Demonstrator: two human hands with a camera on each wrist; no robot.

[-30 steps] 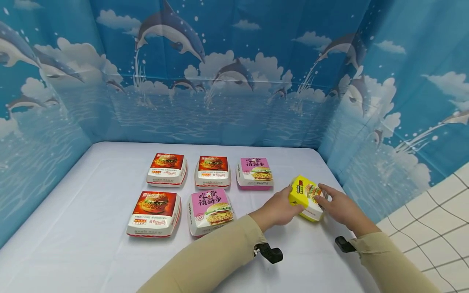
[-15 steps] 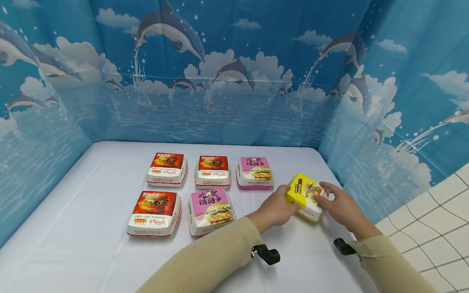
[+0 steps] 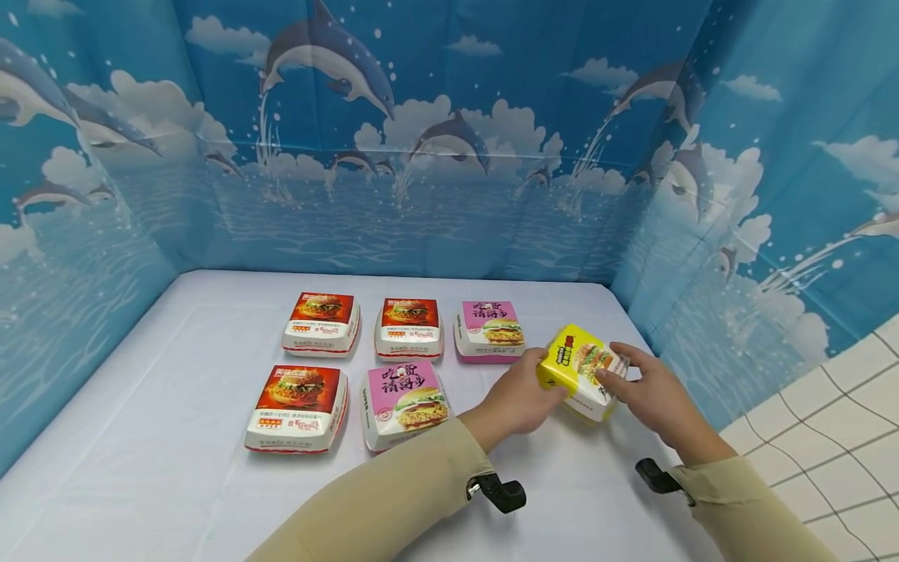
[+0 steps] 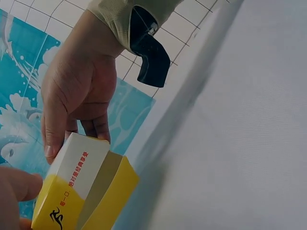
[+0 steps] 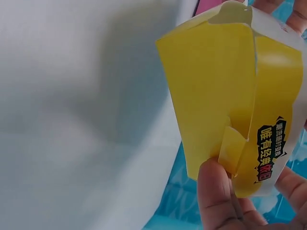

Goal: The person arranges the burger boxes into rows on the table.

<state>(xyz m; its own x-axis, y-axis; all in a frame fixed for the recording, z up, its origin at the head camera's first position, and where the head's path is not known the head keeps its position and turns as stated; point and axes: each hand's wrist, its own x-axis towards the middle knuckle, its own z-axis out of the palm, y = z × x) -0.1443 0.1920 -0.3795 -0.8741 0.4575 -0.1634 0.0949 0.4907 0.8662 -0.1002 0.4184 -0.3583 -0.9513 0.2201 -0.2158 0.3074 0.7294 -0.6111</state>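
A yellow and white burger box (image 3: 584, 368) with a burger print is held tilted between my two hands, above the white cloth. My left hand (image 3: 518, 394) grips its left side; only a few fingers of it show in the left wrist view. My right hand (image 3: 649, 394) holds the right end, thumb over the printed top and fingers at the far edge. From the left wrist, the box (image 4: 72, 177) shows a gap beside a yellow flap (image 4: 112, 191). In the right wrist view, the right thumb (image 5: 214, 191) presses near a small yellow tab (image 5: 233, 148).
Left of the hands, several burger boxes stand in two rows: red ones (image 3: 298, 402), (image 3: 321, 321), (image 3: 410, 326) and pink ones (image 3: 407, 402), (image 3: 490, 329). A white cloth (image 3: 154, 437) covers the table. Dolphin-print curtains (image 3: 449, 218) enclose the back and sides.
Both hands have brought the yellow burger box slightly up and leftward, turning it a little. The left hand has drawn back to the left. The other boxes have stayed in place.
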